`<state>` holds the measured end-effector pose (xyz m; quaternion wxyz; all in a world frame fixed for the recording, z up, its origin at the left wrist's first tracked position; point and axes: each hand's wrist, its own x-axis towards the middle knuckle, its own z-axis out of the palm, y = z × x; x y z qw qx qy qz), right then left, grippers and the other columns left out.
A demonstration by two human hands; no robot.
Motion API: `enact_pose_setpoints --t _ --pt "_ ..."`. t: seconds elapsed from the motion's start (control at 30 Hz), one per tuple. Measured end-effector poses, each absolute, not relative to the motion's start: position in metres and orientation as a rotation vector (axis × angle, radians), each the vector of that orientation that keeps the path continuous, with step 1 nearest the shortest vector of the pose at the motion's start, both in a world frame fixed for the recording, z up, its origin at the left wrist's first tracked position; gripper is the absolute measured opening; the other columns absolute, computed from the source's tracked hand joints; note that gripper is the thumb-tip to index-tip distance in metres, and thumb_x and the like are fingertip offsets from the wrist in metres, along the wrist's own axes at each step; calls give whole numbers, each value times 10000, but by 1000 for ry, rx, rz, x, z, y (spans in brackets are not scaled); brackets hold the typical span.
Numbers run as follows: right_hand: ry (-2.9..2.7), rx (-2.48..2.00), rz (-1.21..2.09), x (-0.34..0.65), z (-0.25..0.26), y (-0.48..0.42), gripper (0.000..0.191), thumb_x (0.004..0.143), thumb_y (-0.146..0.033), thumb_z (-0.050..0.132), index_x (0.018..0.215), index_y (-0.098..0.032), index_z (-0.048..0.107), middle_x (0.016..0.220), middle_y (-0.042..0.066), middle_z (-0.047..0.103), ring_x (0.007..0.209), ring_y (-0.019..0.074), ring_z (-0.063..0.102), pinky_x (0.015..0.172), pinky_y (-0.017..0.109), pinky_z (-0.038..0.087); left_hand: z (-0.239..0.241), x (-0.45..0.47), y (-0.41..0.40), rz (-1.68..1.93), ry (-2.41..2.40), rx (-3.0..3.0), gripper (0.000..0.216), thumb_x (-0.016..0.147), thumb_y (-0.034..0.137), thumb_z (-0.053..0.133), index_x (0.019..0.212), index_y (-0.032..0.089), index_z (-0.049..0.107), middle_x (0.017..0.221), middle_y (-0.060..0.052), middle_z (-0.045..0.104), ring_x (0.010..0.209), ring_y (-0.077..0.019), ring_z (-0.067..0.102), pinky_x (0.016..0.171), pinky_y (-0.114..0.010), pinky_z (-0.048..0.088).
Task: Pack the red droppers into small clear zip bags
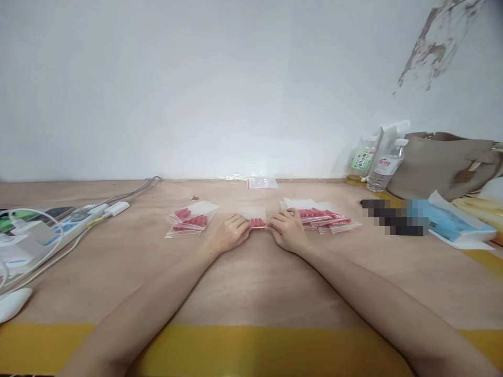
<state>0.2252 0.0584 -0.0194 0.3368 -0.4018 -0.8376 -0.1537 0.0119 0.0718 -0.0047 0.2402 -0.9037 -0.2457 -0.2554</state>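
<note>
A small clear zip bag (255, 218) with red pieces inside lies on the wooden table (251, 283) between my hands. My left hand (231, 233) pinches its left edge with curled fingers. My right hand (286, 229) pinches its right edge the same way. To the left lies a pile of filled bags (192, 218) with red pieces. Another pile of filled bags (322, 215) lies just right of my right hand. A few empty clear bags (262, 182) rest by the wall behind.
A power strip with chargers and cables (51, 230) fills the left side, and a white mouse (11, 303) sits at the left edge. At the right stand two bottles (375, 165), a grey bag (444, 162) and a blue-and-white packet (456, 222).
</note>
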Motion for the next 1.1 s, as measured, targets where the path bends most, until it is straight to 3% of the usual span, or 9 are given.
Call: enact_pose_setpoints --t 0.2,0.57,0.8,0.97,1.1 --pt "-2170 -1055 -402 230 -20 61 169 830 -227 455 734 -195 590 790 24 630 811 159 492 870 377 191 -8 -8 76 -611 -755 -2427 222 884 221 374 812 145 571 794 -72 606 798 -187 557 736 -329 431" --pt "-2242 -1020 -468 234 -20 64 183 830 -201 438 722 -185 585 749 30 616 802 160 490 881 385 191 -13 -12 78 -595 -762 -2447 264 890 166 339 813 164 591 729 -61 589 713 -167 557 685 -304 451" --pt "-2301 -1018 -506 230 -20 66 200 834 -284 462 959 -227 608 972 55 611 878 186 490 742 333 274 -7 -1 68 -634 -607 -2544 263 914 204 338 916 166 598 738 -49 620 732 -150 571 718 -289 456" --pt "-2265 -1093 -605 221 -23 71 207 823 -139 426 868 -193 620 936 45 636 784 167 524 649 292 303 0 -10 72 -705 -983 -2469 335 877 373 411 1106 164 538 1027 -91 603 970 -218 524 869 -370 391" --pt "-2148 -1103 -631 232 -12 73 258 827 -89 372 908 -182 599 1040 42 613 758 141 542 604 255 322 12 -41 87 -655 -1553 -2145 338 855 393 390 1022 188 600 1128 -113 548 1073 -277 458 908 -450 333"
